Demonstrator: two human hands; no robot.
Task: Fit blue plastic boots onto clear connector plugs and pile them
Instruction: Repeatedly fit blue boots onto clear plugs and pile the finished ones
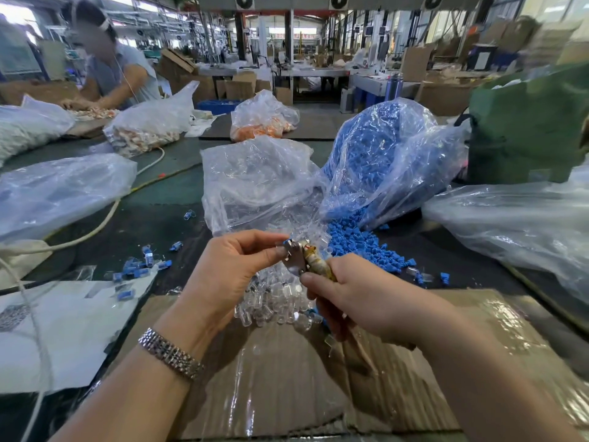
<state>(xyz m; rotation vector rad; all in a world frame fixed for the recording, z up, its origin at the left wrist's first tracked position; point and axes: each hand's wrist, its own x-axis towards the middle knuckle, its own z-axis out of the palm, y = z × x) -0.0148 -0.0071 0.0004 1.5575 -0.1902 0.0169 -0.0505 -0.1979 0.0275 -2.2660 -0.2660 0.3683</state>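
Hands meet at the centre of the frame; the right hand (347,291) grips a small metal tool (298,256) with a tape-wrapped handle, its fingers curled round it; the left hand (229,269) pinches a little blue piece at the tool's tip, too small to tell apart. Clear connector plugs (274,298) lie heaped just below the hands; blue plastic boots (360,240) spill from a bag (382,154) right of centre; finished pieces (140,266) lie scattered on the table (159,199) at left.

Readable text: you have none here.
Red banner (288,36) on the far wall: its characters are too blurred for you to read.
White sheet (63,330) at your left: no legible print.
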